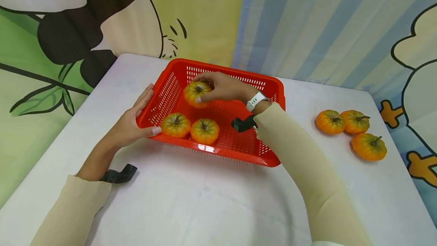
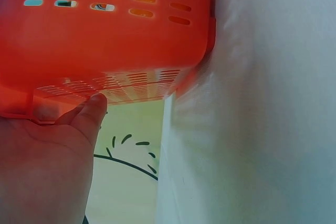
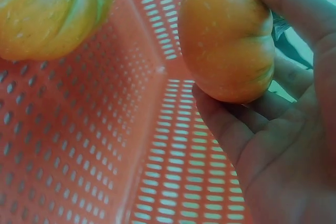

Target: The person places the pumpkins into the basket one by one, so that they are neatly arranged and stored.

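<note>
My right hand [image 1: 227,87] holds a small orange-and-green pumpkin [image 1: 194,95] above the floor of a red plastic basket [image 1: 239,156], near its far left corner. In the right wrist view, thumb and fingers wrap the sides of that pumpkin [image 3: 226,38]. Two more pumpkins, a left one [image 1: 175,125] and a right one [image 1: 205,132], sit inside along the near wall. At the basket's left end my left hand [image 1: 131,124] grips the rim, thumb over the near corner. The left wrist view has this hand [image 2: 47,166] against the basket's outer side.
Three more pumpkins lie grouped on the white table [image 1: 191,200] to the right of the basket, one of them nearest the front [image 1: 368,147]. A cartoon-printed curtain [image 1: 283,26] hangs behind the table's far edge.
</note>
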{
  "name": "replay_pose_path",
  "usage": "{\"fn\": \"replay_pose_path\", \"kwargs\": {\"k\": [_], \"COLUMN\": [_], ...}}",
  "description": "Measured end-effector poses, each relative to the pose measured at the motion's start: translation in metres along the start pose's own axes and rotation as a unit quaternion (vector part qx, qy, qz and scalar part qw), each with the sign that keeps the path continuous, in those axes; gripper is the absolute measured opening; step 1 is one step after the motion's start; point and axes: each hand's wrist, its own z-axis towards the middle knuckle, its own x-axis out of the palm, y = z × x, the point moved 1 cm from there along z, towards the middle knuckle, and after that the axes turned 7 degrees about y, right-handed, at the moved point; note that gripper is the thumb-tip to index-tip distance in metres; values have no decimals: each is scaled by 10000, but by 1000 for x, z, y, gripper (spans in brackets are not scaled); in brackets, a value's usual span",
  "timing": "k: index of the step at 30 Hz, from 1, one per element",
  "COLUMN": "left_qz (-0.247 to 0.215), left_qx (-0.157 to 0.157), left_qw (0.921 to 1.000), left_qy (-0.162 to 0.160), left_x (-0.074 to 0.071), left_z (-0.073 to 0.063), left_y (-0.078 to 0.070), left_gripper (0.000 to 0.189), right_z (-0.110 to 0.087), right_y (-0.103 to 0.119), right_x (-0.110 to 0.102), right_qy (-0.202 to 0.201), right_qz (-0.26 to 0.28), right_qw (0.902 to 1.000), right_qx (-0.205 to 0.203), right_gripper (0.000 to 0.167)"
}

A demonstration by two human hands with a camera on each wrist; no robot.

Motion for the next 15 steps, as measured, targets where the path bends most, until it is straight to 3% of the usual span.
{"fn": "replay_pose_path", "kwargs": {"k": [15], "left_qz": [-225], "left_qx": [-5], "left_qw": [9997], "left_qy": [32], "left_x": [1], "left_z": [0], "left_y": [3], "left_gripper": [101], "right_z": [34], "right_y": [0], "right_x": [13], "right_qy": [259], "right_qz": [-553], "right_qw": [9980], "right_qx": [179], "right_gripper": [63]}}
